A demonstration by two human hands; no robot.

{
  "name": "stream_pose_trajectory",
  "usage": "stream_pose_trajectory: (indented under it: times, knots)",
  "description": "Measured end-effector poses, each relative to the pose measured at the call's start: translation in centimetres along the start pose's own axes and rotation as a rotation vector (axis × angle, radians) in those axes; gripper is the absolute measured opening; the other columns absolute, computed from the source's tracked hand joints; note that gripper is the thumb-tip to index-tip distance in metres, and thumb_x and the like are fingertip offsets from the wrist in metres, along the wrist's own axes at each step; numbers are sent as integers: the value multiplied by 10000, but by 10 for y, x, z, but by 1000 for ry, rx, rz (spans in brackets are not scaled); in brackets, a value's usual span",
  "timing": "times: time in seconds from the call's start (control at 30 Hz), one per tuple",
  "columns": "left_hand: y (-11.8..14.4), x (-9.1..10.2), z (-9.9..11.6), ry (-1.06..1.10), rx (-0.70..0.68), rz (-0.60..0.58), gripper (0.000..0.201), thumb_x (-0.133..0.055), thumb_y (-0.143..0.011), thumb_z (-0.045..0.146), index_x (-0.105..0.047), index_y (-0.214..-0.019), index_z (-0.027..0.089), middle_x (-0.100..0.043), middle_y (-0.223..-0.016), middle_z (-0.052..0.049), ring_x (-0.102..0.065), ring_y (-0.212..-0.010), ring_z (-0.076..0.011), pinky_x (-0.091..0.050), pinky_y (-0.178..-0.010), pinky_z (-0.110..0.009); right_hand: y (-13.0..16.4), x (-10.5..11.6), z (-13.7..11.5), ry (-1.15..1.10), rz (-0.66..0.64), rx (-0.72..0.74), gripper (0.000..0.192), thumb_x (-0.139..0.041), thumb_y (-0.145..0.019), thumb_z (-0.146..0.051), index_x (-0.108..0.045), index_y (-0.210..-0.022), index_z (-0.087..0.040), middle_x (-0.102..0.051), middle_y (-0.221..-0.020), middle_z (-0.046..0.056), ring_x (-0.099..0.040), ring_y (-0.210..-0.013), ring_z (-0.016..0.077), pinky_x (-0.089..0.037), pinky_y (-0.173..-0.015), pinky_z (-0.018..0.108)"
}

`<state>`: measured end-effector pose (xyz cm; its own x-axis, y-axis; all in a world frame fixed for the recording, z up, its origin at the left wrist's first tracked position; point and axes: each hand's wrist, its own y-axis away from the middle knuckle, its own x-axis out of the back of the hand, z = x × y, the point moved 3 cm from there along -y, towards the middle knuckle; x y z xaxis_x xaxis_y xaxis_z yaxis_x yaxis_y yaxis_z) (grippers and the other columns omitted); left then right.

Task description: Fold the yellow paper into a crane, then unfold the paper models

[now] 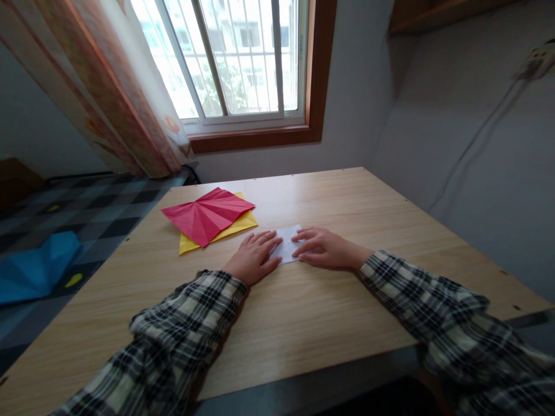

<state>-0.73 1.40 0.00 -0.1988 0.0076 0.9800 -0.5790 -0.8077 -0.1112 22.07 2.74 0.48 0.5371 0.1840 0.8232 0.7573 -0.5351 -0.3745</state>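
A small white folded paper (287, 245) lies flat on the wooden table (303, 323), near its middle. My left hand (254, 257) rests palm down on the paper's left side, fingers spread a little. From the right, my right hand (323, 248) presses its fingertips on the paper's other edge. Neither hand grips the sheet; both lie flat on it. Both arms wear black-and-white plaid sleeves.
A creased red paper (207, 212) lies on top of a yellow sheet (243, 224) at the table's far left. A blue paper (37, 267) sits on the checked floor to the left. A window and curtain stand behind, and a grey wall on the right.
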Motion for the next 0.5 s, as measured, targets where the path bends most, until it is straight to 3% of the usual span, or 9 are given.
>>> stream_pose_trajectory:
  times: [0.33, 0.5]
  knots:
    - [-1, 0, 0, 21, -2, 8, 535, -513, -965, 449, -546, -1427, 180, -474, -1544, -159, -417, -1436, -328, -256, -1201, -588, -1, 0, -8, -62, 16, 35, 148, -670, -916, -287, -799, -988, -267, -740, -1208, 65, -637, -1198, 225, -433, -1093, 471]
    - [0, -1, -2, 40, -12, 27, 537, -513, -963, 469, -547, -1424, 197, -478, -1543, -149, -425, -1429, -327, -265, -1195, -593, -2, 7, -12, -20, 156, 32, 159, -652, -913, -262, -769, -809, -233, -787, -999, 45, -684, -1066, 211, -489, -1019, 428]
